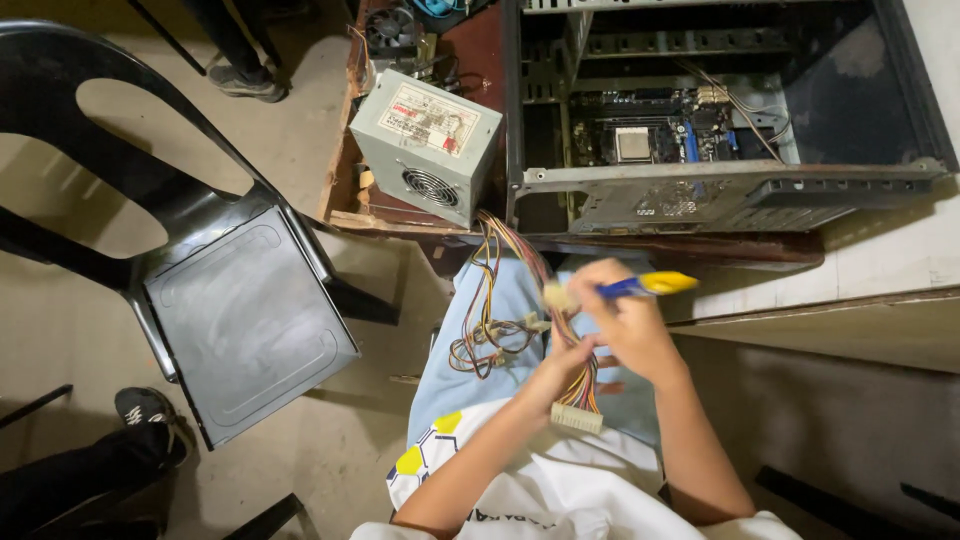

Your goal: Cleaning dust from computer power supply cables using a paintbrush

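My right hand point(625, 325) grips a screwdriver point(648, 286) with a blue and yellow handle, held level over my lap. My left hand point(558, 372) holds a bundle of coloured power cables point(505, 262), with a white multi-pin connector point(577, 418) hanging just below the fingers. The cables run up from my lap to a grey power supply box point(425, 145) resting on the brown table edge. More connectors point(490, 335) lie loose on my light blue trousers.
An open computer case point(720, 185) lies on its side on the table, its motherboard point(650, 130) visible inside. A black plastic chair point(150, 190) holds a dark metal side panel point(245, 320). Other people's shoes point(145, 408) stand on the floor at left.
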